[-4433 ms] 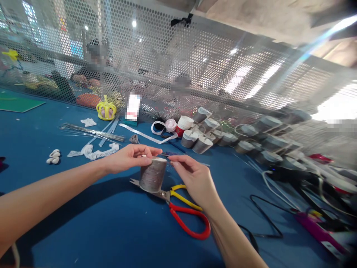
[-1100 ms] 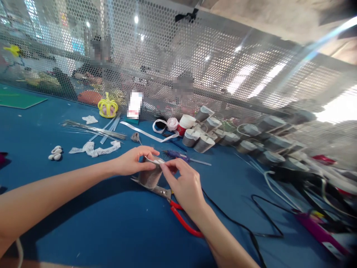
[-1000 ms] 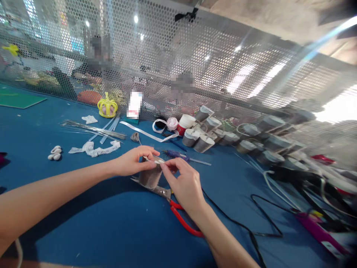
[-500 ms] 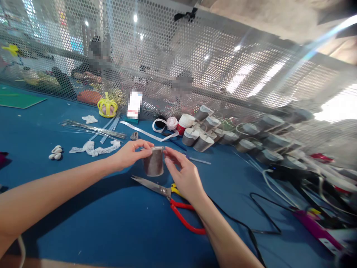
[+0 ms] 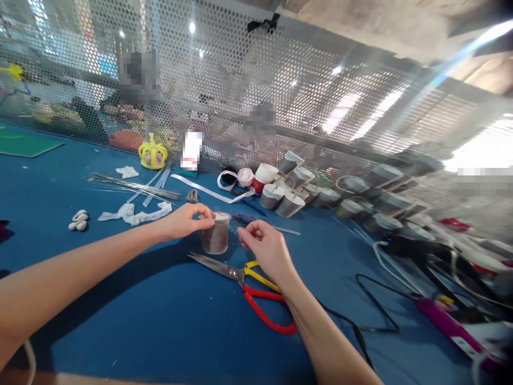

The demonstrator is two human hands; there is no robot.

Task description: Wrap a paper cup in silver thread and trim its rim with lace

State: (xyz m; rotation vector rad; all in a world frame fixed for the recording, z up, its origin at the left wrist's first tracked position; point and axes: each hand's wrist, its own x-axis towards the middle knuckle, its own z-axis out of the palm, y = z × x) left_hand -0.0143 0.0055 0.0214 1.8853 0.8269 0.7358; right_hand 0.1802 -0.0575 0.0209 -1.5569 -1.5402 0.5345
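A small grey-brown cup-shaped piece (image 5: pixel 215 236) with a pale rim is upright over the blue table. My left hand (image 5: pixel 193 220) pinches it at the rim's left side, thumb and fingers closed. Just right of the cup, apart from it, my right hand (image 5: pixel 265 243) has its thumb and fingertips pressed together; whatever may be in that pinch is too small to make out. Large scissors (image 5: pixel 230 270) with one red and one yellow handle lie open below both hands, the handles partly under my right wrist.
Several similar grey cups (image 5: pixel 290 205) are heaped at the back right beside a ribbon roll (image 5: pixel 245 176). Thin wires (image 5: pixel 136 184), white lace (image 5: pixel 136 215) and a yellow crown-shaped piece (image 5: pixel 153 152) lie at the left. A purple power strip (image 5: pixel 444 323) and black cable (image 5: pixel 377 330) occupy the right. Perforated metal mesh (image 5: pixel 224 80) stands behind.
My right hand has come away from the cup's right side, moving right and slightly down, its fingers curling in. The cup, still in my left hand, has shifted slightly left.
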